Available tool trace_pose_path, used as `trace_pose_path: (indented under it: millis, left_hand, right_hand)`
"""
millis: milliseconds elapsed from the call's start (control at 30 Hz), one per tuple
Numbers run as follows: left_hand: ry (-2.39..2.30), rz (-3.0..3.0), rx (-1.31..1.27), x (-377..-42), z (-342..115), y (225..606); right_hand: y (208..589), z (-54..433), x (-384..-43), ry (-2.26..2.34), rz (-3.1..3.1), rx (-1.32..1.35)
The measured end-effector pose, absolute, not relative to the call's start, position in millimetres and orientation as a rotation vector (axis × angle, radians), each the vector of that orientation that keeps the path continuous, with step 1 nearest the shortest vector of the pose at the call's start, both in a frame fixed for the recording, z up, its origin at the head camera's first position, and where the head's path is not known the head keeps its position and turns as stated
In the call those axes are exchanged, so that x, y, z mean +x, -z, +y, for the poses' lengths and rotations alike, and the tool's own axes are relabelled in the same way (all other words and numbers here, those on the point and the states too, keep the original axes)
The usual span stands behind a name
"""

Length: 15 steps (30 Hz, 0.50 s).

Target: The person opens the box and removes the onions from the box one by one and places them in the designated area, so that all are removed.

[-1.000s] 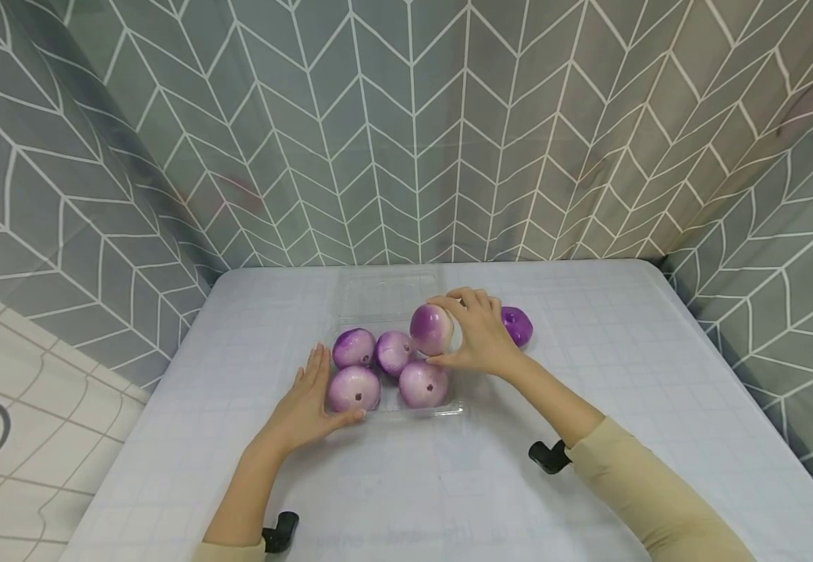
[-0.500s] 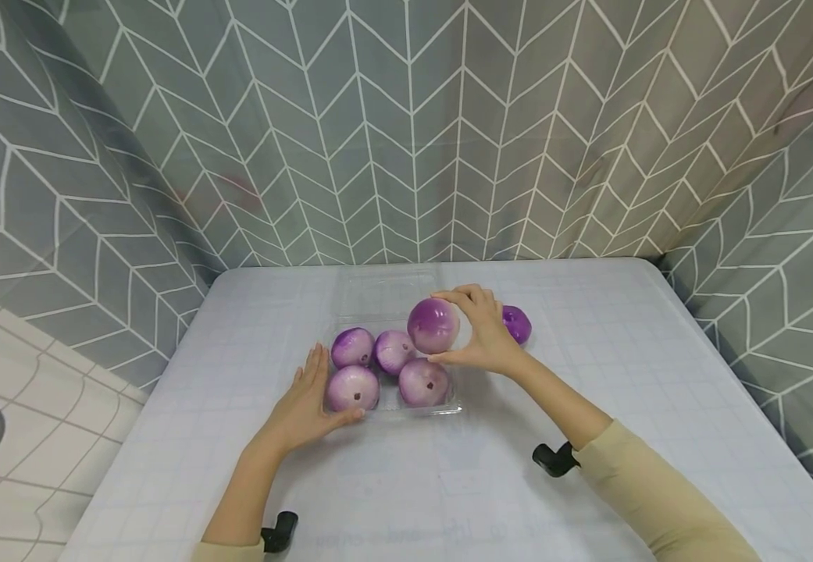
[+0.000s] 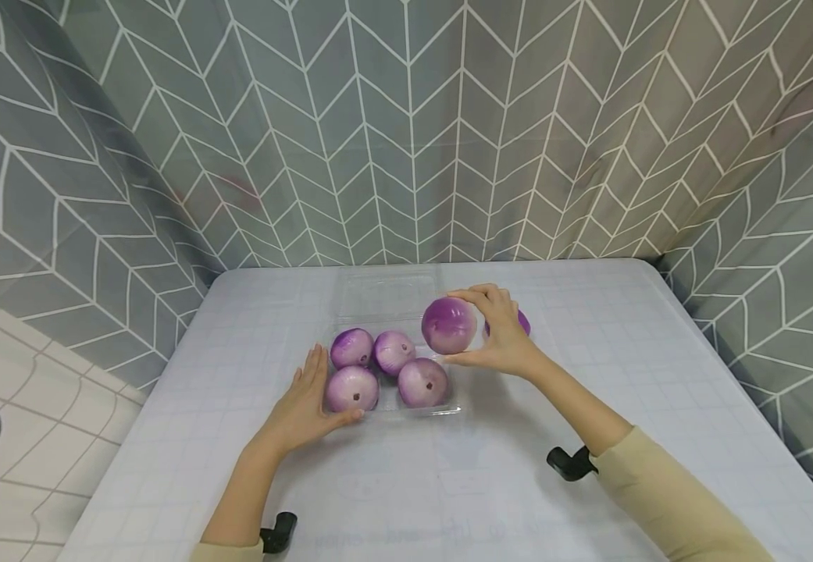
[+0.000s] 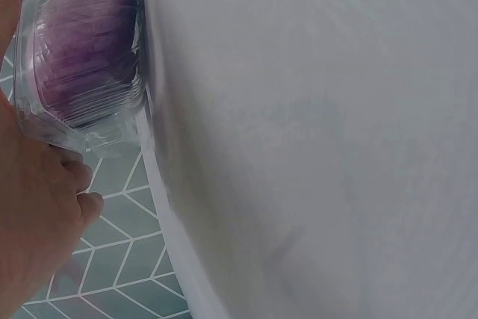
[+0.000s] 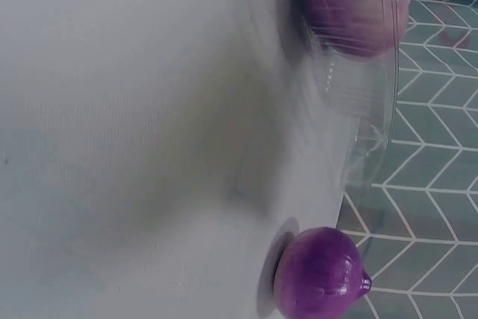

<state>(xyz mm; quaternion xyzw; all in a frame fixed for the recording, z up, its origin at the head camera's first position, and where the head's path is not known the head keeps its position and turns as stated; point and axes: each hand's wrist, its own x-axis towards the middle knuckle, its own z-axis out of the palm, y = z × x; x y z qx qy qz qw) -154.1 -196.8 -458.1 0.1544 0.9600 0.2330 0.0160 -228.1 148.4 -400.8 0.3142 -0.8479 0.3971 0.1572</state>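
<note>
In the head view, my right hand (image 3: 496, 332) pinches a purple onion (image 3: 448, 325) between thumb and fingertips, raised over the back right of a clear plastic container (image 3: 457, 408). Several paler purple onions sit inside, among them a front right onion (image 3: 423, 382). My left hand (image 3: 301, 406) rests along the container's left side, fingers straight, thumb at the front edge. The left wrist view shows this hand (image 4: 33, 199) against the container's clear wall (image 4: 67, 136). Neither the right hand nor its onion appears in the right wrist view.
A loose dark purple onion (image 5: 320, 274) lies on the white-covered table (image 3: 589, 367) to the right of the container, partly behind my right hand in the head view. The container's clear lid (image 3: 386, 293) lies folded open behind it. A patterned grey curtain (image 3: 413, 133) hangs beyond the table.
My right hand has lifted the onion slightly and moved it to the right, turning it as it goes. My left hand stays at the container's side.
</note>
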Motion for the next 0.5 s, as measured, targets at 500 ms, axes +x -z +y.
trace_pose_path:
  millis: [500]
  left_hand:
    - [-0.73,2.978,0.473,-154,-196,457]
  right_hand:
    - [392,182,-227,-1.16,-2.461,0.766]
